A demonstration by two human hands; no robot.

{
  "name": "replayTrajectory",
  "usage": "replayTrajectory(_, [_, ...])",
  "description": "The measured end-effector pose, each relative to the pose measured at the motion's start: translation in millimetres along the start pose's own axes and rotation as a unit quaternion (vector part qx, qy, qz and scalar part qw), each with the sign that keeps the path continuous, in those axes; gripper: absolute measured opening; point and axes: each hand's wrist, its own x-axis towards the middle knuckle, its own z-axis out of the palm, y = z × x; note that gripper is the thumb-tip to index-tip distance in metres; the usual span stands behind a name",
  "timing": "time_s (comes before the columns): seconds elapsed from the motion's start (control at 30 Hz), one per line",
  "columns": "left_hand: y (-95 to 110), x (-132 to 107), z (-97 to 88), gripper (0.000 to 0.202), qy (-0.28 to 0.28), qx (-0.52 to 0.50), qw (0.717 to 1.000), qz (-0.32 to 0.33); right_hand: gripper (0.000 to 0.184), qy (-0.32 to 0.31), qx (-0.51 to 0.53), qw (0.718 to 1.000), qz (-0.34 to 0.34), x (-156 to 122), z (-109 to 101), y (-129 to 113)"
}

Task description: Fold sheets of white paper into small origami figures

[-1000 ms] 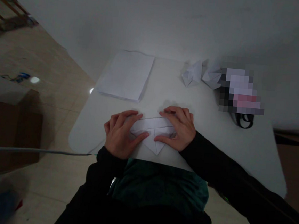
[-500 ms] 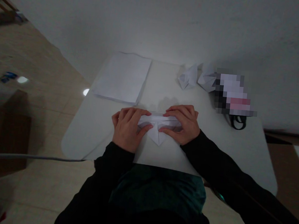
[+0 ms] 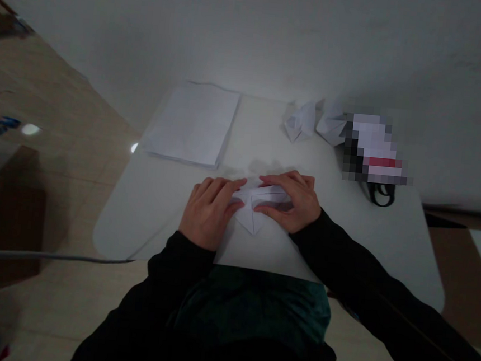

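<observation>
A white folded paper (image 3: 252, 214) is between my hands, low over the near middle of the table. It has a flat upper band and a pointed lower end with a centre crease aimed toward me. My left hand (image 3: 209, 208) grips its left part, thumb below and fingers along the top. On the other side my right hand (image 3: 292, 202) pinches the right part in the same way. My fingers hide both outer ends of the paper.
On the white table (image 3: 340, 240), a stack of white paper (image 3: 193, 123) lies at the back left. Two folded paper pieces, one a paper shape (image 3: 298, 121), stand by the wall (image 3: 253, 35). A blurred-out item with a black strap (image 3: 382, 195) sits at right.
My left hand has shifted slightly right, closer to my right hand. The paper's upper band now bends at the middle rather than lying straight.
</observation>
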Motion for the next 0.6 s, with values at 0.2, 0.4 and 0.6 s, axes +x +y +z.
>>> replayTrajectory(0.2, [-0.3, -1.7, 1.8, 0.027, 0.011, 0.006, 0.998, 0.058, 0.032, 0.021, -0.018, 0.999, -0.045, -3.6, 2.5, -0.6])
replayTrajectory(0.4, [10.0, -11.5, -2.5, 0.031, -0.015, 0.03, 0.992, 0.12, 0.013, 0.092, -0.1, 0.982, -0.132, -7.0, 7.6, -2.7])
replayTrajectory(0.6, [19.4, -19.2, -0.3, 0.035, -0.002, 0.058, 0.994, 0.097, 0.018, 0.108, -0.227, 0.945, -0.207, -11.7, 10.3, -15.5])
